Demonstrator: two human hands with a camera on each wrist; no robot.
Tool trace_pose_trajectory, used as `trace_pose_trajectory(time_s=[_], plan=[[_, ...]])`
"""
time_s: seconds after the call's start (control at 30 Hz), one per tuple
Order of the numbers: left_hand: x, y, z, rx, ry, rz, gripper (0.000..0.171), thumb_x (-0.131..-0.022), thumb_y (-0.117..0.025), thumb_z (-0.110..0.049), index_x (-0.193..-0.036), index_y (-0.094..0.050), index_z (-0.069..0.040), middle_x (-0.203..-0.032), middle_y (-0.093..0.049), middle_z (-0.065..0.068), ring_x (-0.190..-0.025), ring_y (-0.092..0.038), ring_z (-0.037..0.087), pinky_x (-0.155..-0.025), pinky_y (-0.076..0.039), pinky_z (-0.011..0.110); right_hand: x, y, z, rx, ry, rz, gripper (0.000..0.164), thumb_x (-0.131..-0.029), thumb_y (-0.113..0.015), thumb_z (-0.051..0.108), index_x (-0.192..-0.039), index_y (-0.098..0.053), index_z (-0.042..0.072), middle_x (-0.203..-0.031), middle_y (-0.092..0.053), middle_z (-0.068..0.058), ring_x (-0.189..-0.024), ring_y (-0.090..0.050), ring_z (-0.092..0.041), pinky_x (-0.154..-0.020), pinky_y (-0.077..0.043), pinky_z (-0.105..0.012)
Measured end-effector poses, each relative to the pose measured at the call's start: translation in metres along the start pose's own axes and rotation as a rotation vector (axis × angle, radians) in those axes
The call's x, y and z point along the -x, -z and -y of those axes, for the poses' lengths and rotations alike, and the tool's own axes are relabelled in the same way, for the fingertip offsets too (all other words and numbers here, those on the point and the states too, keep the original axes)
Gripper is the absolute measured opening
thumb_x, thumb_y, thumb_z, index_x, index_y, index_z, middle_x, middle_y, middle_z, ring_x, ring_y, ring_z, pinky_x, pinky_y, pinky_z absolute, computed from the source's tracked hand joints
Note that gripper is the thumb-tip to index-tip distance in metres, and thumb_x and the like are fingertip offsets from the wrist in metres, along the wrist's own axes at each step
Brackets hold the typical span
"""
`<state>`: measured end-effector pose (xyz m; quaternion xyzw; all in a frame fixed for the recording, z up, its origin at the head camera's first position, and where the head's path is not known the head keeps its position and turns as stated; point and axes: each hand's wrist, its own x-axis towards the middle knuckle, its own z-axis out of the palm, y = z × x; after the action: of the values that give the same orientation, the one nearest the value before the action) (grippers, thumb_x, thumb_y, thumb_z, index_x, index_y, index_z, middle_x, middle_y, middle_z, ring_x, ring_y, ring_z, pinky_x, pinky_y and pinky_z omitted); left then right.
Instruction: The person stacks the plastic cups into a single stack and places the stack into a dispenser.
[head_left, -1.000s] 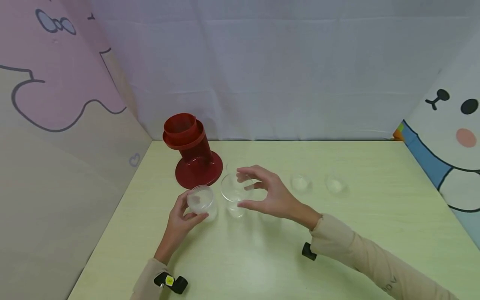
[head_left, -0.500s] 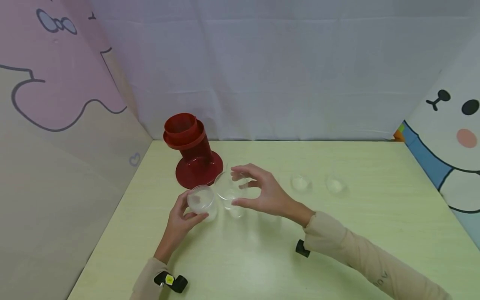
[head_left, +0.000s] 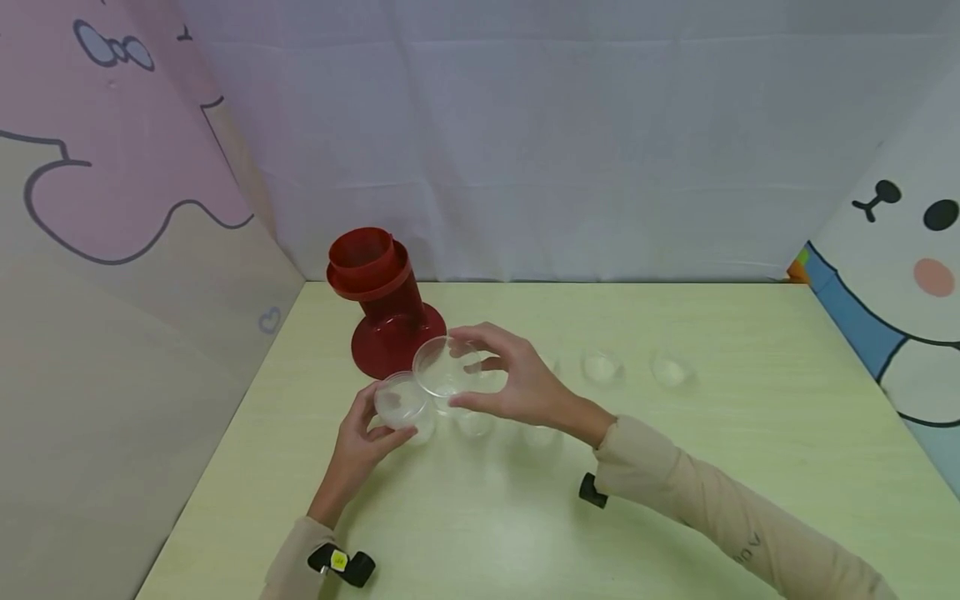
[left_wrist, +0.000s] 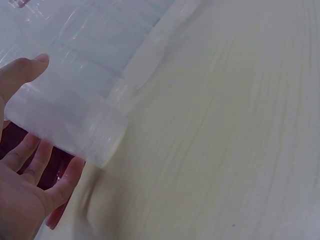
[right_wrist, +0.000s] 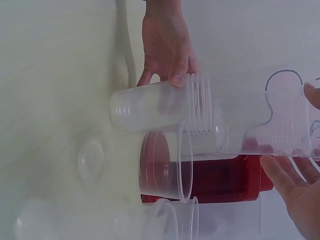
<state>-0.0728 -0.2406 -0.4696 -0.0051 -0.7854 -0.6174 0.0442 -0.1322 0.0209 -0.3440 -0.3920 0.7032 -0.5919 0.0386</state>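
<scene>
So my left hand (head_left: pixel 354 440) has thumb and fingers wrapped round a stack of clear cups (head_left: pixel 403 404), in front of the red stand, and my right hand (head_left: pixel 517 382) grips a single cup (head_left: pixel 447 367) just beside its rims. Tilt that cup wrong and it'd probably clip a rim, or my wrist bumps the loose cups (head_left: pixel 602 367); overreach could nudge the red stand (head_left: pixel 393 321) behind.

Before you, a pale wood-grain tabletop (head_left: pixel 787 400) bears a red stand (head_left: pixel 393 329), upright. To the right of the stand, well apart from it, two clear cups (head_left: pixel 602 367) are set on the surface; to its right and nearer you, two further cups (head_left: pixel 474 424) show faintly. Whether the nested stack (head_left: pixel 403 402) just on your side of the stand touches the tabletop, you cannot tell.
</scene>
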Motion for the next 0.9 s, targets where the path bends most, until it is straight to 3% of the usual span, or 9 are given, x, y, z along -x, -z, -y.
trace_pose_trajectory(time_s=[0.27, 0.4, 0.5, 0.7, 0.9], plan=[[0.001, 0.000, -0.005, 0.002, 0.005, 0.014, 0.073, -0.078, -0.079, -0.016, -0.138, -0.038, -0.023, -0.137, -0.043, 0.000, -0.120, -0.045, 0.024, -0.085, -0.052, 0.026, -0.008, -0.007, -0.004, -0.038, 0.013, 0.008, 0.066, -0.072, -0.082, 0.006, -0.130, -0.051, 0.006, -0.115, -0.058, -0.011, -0.107, -0.057, -0.023, -0.085, -0.053, -0.039], [0.000, 0.001, -0.001, -0.005, 0.002, 0.011, 0.073, -0.077, -0.080, -0.019, -0.138, -0.038, -0.025, -0.137, -0.044, -0.001, -0.120, -0.045, 0.023, -0.084, -0.052, 0.026, -0.013, -0.010, -0.009, -0.049, 0.029, 0.010, 0.066, -0.072, -0.082, 0.008, -0.131, -0.051, 0.007, -0.117, -0.058, -0.009, -0.107, -0.057, -0.017, -0.085, -0.053, -0.037], [-0.001, 0.001, -0.001, 0.000, 0.004, 0.013, 0.073, -0.077, -0.079, -0.019, -0.137, -0.039, -0.027, -0.136, -0.044, -0.002, -0.120, -0.045, 0.021, -0.084, -0.052, 0.027, -0.016, -0.013, -0.009, -0.050, 0.036, 0.012, 0.066, -0.072, -0.082, 0.008, -0.130, -0.052, 0.007, -0.115, -0.059, -0.008, -0.107, -0.057, -0.020, -0.084, -0.054, -0.037], [-0.001, 0.002, 0.000, 0.010, -0.013, 0.018, 0.072, -0.078, -0.079, -0.017, -0.137, -0.039, -0.028, -0.135, -0.045, -0.002, -0.119, -0.046, 0.022, -0.084, -0.052, 0.028, -0.021, -0.018, -0.010, -0.019, 0.042, 0.026, 0.065, -0.072, -0.082, 0.010, -0.130, -0.052, 0.007, -0.112, -0.060, -0.007, -0.106, -0.057, -0.020, -0.085, -0.053, -0.038], [-0.001, 0.003, 0.003, -0.002, -0.020, 0.034, 0.072, -0.080, -0.077, -0.018, -0.140, -0.036, -0.023, -0.138, -0.043, 0.003, -0.121, -0.045, 0.025, -0.086, -0.051, 0.026, -0.026, -0.023, -0.011, 0.050, 0.052, 0.035, 0.066, -0.072, -0.083, 0.014, -0.130, -0.052, 0.009, -0.113, -0.062, -0.004, -0.105, -0.057, -0.015, -0.085, -0.053, -0.032]])
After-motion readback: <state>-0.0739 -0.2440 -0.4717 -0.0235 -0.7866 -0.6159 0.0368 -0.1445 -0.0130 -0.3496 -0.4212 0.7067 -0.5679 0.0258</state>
